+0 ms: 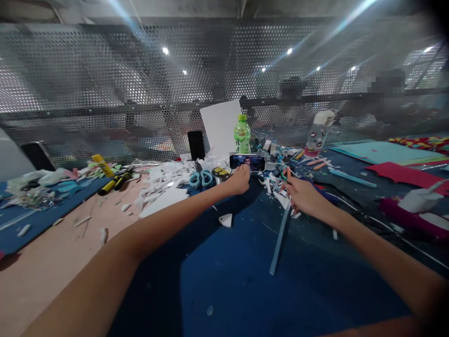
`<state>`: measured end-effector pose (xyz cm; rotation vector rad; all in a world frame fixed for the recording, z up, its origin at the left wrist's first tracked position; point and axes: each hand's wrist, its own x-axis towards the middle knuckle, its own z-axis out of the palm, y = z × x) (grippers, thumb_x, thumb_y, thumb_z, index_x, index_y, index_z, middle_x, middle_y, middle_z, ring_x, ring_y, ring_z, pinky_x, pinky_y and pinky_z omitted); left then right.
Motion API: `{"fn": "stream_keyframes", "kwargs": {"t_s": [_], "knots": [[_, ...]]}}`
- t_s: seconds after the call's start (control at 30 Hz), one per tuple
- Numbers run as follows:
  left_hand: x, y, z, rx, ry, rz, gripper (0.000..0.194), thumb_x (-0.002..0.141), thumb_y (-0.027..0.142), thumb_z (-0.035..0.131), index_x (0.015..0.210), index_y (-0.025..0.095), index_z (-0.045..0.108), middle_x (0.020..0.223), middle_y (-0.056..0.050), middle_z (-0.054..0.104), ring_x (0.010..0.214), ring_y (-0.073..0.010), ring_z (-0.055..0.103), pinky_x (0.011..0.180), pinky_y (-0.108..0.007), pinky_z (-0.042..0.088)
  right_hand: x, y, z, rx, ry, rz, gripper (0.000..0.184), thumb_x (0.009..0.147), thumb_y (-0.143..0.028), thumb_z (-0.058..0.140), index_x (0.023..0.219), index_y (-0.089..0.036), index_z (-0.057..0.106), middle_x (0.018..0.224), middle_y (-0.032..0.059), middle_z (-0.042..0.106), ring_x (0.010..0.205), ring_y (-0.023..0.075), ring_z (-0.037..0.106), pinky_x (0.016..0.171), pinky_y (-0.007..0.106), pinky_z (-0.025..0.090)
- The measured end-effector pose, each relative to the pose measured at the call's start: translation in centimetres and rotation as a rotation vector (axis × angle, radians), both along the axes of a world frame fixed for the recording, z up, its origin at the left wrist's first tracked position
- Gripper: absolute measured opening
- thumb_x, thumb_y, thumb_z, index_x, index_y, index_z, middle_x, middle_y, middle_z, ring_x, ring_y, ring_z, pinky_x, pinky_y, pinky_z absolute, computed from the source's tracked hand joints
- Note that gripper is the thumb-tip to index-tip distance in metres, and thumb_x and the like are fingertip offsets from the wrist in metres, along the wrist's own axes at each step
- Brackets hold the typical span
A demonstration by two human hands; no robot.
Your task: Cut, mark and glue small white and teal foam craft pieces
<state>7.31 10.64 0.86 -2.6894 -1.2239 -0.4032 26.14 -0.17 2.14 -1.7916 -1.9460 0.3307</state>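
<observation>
My left hand point(240, 180) reaches to a phone point(247, 162) lying sideways with a picture on its screen. Its fingers are curled together at the lower part of the screen, and nothing shows in them. To the right, my right hand point(302, 193) is closed around something slim; green and orange bits show at its fingertips, but its kind is unclear. A long grey-blue strip point(279, 241) runs from beneath that hand toward me; whether the hand touches it, I cannot tell. White scraps point(271, 185) lie between the hands. Near my left hand are a round tin point(221, 172) and blue-handled scissors point(200, 179).
A green bottle point(242, 135) stands behind the phone, by a white board point(219, 124). Another phone point(196, 145) stands upright at left. White offcuts point(164, 180) and yellow-black markers point(114, 181) lie left. Cables, a magenta object point(414, 217) and a clear bottle point(318, 133) are right.
</observation>
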Motion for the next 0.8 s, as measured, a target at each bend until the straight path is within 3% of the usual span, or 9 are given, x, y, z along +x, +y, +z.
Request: {"fn": "stream_keyframes", "kwargs": {"t_s": [0.3,0.47,0.6,0.8], "knots": [[-1.7,1.1,-0.7,0.058,0.063,-0.015,0.031,0.088,0.03,0.053,0.114,0.014,0.051,0.115,-0.009,0.054,0.099,-0.0212,0.056,0.083,-0.042,0.048,-0.2,-0.1,-0.2,-0.005,-0.104,0.136,0.018,0.086,-0.021,0.031,0.082,-0.016,0.047,0.077,0.0099,0.057,0.064,0.0175,0.055,0.055,0.028,0.035],[-2.7,0.7,-0.9,0.091,0.034,0.017,0.03,0.088,0.029,0.053,0.114,0.014,0.051,0.115,-0.009,0.054,0.1,-0.0214,0.055,0.084,-0.042,0.048,0.4,-0.4,-0.3,-0.079,-0.172,0.244,0.019,0.086,-0.024,0.037,0.07,-0.018,0.046,0.07,0.0065,0.056,0.06,0.0157,0.053,0.054,0.027,0.034],[-2.0,0.5,-0.6,0.079,0.002,0.048,0.031,0.088,0.029,0.053,0.115,0.014,0.051,0.117,-0.009,0.053,0.102,-0.022,0.054,0.085,-0.043,0.047,0.7,-0.5,0.1,-0.077,-0.208,0.238,0.02,0.086,-0.025,0.037,0.068,-0.019,0.044,0.068,0.0068,0.056,0.058,0.0164,0.052,0.053,0.028,0.033],[0.5,1.0,-0.2,-0.045,-0.004,0.064,0.031,0.088,0.03,0.053,0.114,0.013,0.051,0.114,-0.009,0.054,0.098,-0.0207,0.056,0.082,-0.041,0.049,-0.4,-0.7,0.6,0.014,-0.22,0.326,0.015,0.088,-0.02,0.031,0.077,-0.019,0.041,0.086,0.0095,0.055,0.078,0.019,0.052,0.068,0.03,0.037]]}}
